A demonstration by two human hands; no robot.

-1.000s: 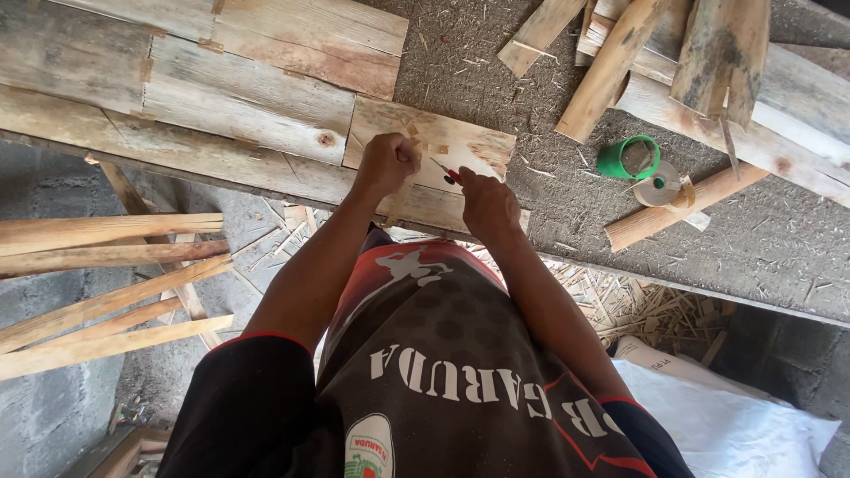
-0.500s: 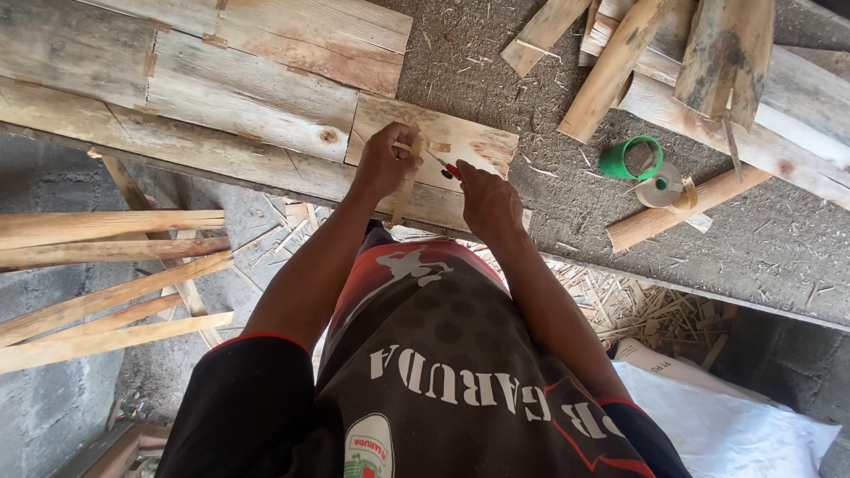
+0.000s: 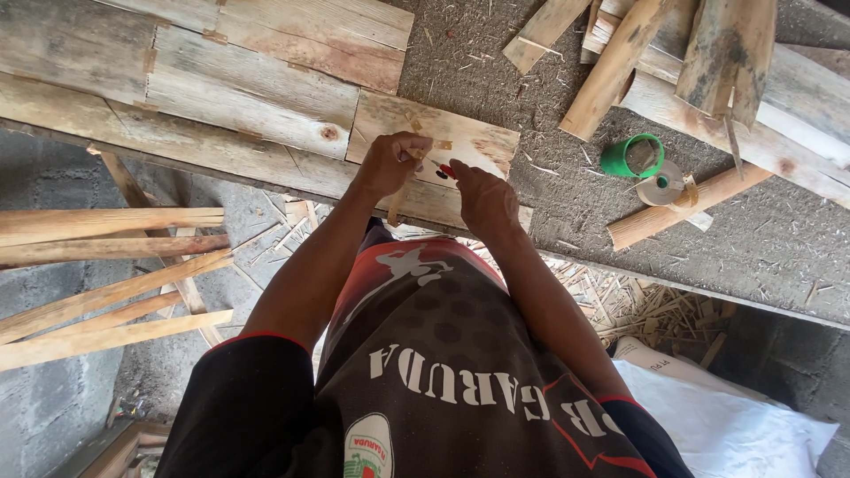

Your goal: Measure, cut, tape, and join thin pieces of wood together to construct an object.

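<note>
A: What are the hands doing?

B: Over a pale board at the near edge of the workbench, the left hand pinches a thin wooden strip. The right hand has its fingers curled tight round a small red-handled tool.

A: How to do it well?

B: Probably hold the strip flat and steady and make short, controlled strokes. A green tape roll lies well right.

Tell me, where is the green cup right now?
In the head view, the green cup lies on the grey bench to the right of the right hand, beside a tape roll and below the stacked planks.
</note>
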